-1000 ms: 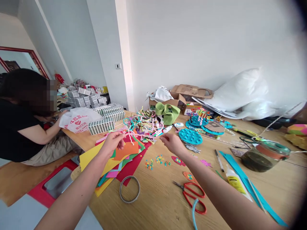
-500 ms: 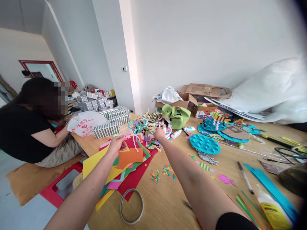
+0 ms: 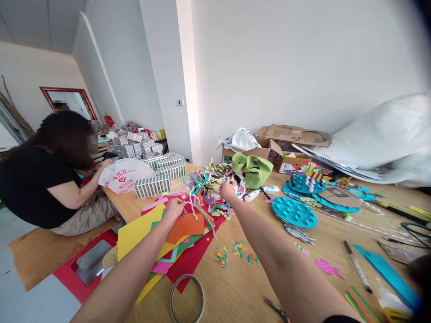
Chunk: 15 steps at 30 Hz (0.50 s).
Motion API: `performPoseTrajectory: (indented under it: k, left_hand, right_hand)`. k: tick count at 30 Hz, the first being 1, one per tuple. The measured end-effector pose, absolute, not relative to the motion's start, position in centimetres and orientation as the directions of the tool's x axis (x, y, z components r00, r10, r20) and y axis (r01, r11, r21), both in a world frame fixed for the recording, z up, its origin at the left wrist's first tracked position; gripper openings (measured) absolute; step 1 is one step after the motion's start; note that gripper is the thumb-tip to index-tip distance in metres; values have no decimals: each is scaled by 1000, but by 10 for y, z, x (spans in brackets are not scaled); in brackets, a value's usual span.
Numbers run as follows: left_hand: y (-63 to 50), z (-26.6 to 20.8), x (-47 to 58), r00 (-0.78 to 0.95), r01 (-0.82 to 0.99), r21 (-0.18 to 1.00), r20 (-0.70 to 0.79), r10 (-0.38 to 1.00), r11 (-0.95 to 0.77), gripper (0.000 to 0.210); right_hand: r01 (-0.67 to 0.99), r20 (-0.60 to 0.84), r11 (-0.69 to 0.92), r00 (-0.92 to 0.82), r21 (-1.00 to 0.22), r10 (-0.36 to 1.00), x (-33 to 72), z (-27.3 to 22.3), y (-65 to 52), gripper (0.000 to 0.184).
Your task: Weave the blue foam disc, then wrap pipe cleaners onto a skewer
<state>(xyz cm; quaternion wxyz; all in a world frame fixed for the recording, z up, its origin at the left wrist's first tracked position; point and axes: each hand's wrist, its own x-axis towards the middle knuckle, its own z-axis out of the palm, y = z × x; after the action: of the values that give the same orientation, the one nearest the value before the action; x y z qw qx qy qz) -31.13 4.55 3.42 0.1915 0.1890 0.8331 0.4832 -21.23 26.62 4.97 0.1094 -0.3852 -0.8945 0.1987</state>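
My left hand [image 3: 175,209] is closed in a pinch above the sheets of coloured paper [image 3: 185,228]. A pale fuzzy strand [image 3: 205,214], like a chenille stem, runs from its fingertips and trails to the right over the sheets. My right hand [image 3: 228,192] is closed at the near side of a tangled pile of colourful craft strands and cut-out shapes [image 3: 202,179]. Its fingertips face away, so I cannot make out what they grip. Just beyond it lie a green felt piece [image 3: 252,169] and a small white bottle [image 3: 252,195].
Tape roll [image 3: 187,298], scissors [image 3: 276,308] and small coloured dots [image 3: 221,257] lie on the near table. Blue bumpy discs [image 3: 294,212], a pen [image 3: 357,267] and a glue bottle [image 3: 393,301] are at right. Left, a seated person [image 3: 63,179] handles a white plastic bag [image 3: 126,172] beside small boxes [image 3: 153,185].
The pale strand by my left hand now stretches farther right and down across the paper. Both hands stay near the pile. The view has shifted slightly, showing more of the scissors.
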Motion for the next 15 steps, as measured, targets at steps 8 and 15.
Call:
performPoseTrajectory:
  k: [8, 15]
  left_hand:
    - [58, 24, -322, -872, 259, 733, -103, 479, 629, 15]
    - [58, 33, -314, -870, 407, 558, -6, 493, 724, 14]
  right_hand:
    - [454, 113, 549, -689, -702, 715, -210, 119, 288, 22]
    - [240, 200, 440, -640, -865, 742, -201, 136, 288, 10]
